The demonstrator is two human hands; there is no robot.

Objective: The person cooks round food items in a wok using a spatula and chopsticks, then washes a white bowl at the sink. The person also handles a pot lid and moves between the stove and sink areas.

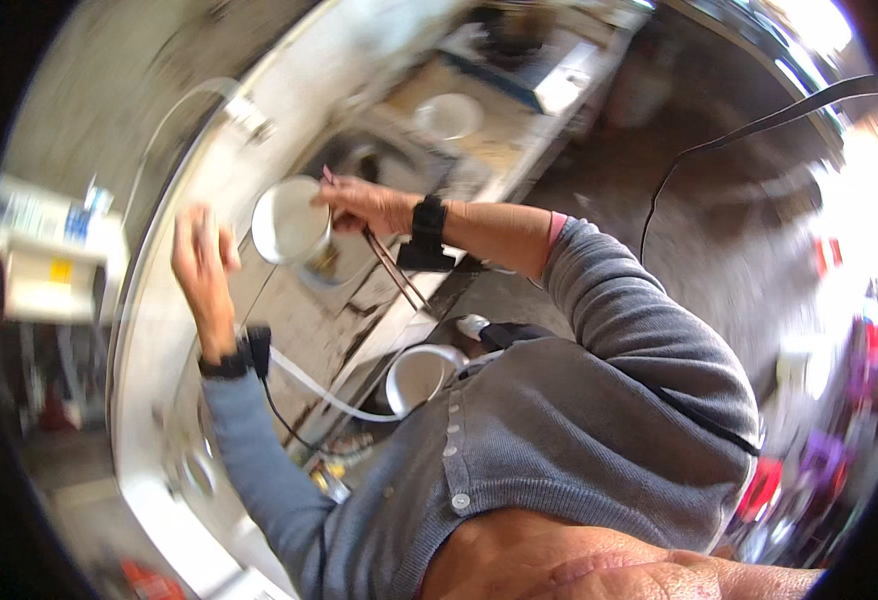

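Observation:
My right hand (368,206) grips a pair of long brown chopsticks (390,262), their far ends slanting toward the counter's front edge. Its fingers also close on the rim of a white bowl (289,221), which is tilted so that its inside shows. Behind that hand lies the metal sink (401,154). My left hand (203,247) is raised to the left of the bowl, apart from it, with its fingers loosely bent and nothing visible in them. Motion blurs both hands, and the bowl's contents cannot be made out.
Another white bowl (450,116) stands on the counter beyond the sink, near a stove (514,45). Below the counter's front edge is a white bucket (416,379), with a white hose (326,394) beside it. A wall tap (251,120) sits at upper left.

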